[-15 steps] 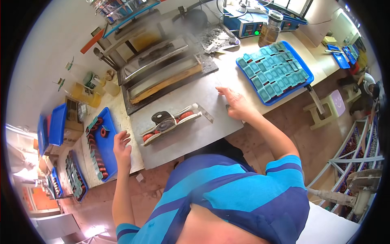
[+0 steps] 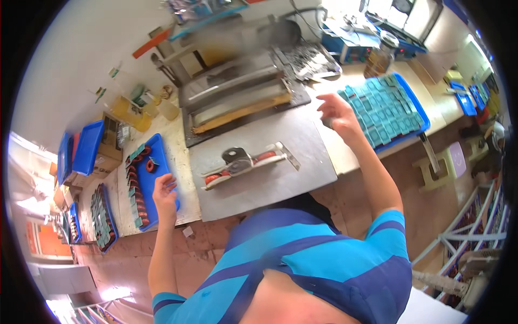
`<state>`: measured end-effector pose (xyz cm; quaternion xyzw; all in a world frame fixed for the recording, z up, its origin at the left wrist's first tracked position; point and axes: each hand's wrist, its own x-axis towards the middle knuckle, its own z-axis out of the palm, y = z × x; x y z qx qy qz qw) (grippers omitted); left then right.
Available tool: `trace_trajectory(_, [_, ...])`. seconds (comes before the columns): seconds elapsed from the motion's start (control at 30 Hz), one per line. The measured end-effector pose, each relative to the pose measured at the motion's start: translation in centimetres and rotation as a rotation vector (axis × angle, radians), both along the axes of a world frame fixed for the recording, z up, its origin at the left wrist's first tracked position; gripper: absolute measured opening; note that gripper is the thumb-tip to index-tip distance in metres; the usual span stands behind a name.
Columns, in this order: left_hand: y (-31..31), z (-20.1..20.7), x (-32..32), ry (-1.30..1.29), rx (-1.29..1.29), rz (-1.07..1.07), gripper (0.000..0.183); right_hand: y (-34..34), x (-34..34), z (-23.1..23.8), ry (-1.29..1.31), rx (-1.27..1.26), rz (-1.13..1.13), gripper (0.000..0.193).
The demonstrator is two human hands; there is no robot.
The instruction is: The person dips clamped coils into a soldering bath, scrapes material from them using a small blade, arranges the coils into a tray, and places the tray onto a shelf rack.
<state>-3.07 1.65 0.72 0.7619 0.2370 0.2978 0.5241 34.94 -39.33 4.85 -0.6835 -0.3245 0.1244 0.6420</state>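
My left hand hovers beside the blue tray on the left, which holds a row of red wire coils with green caps. Its fingers are loosely curled and apart, and nothing shows in them. On the grey metal plate between my hands lies a long clamp fixture with a round black knob. Red coils sit within its length. My right hand is raised past the plate's right side, near the tray of green blocks. Its fingers are spread and look bare.
Behind the plate stands a rectangular metal trough with a tan front strip. A jar of brown liquid is at back right. Bottles of yellow liquid stand at back left. A blade-like handle juts over the table's edge beside a stool.
The view has shifted, so the bench appears farther right and tilted. My right hand has moved toward the green-block tray, fingers more curled. The clamp fixture stays on the plate.
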Motion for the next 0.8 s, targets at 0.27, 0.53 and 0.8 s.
trace_trajectory(0.27, [1.3, -1.2, -2.8, 0.032, 0.055, 0.021, 0.054, 3.4, 9.2, 2.1, -0.593, -0.466, -0.277, 0.043])
trace_trajectory(0.53, [2.6, -3.7, -5.7, 0.188, 0.663, -0.01, 0.043, 7.5, 16.9, -0.5, -0.613, -1.276, -0.179, 0.041])
trace_trajectory(0.8, [0.1, -3.7, -2.9, 0.219, 0.646, 0.175, 0.042, 5.7, 21.2, -2.4, -0.706, -1.046, -0.358, 0.024])
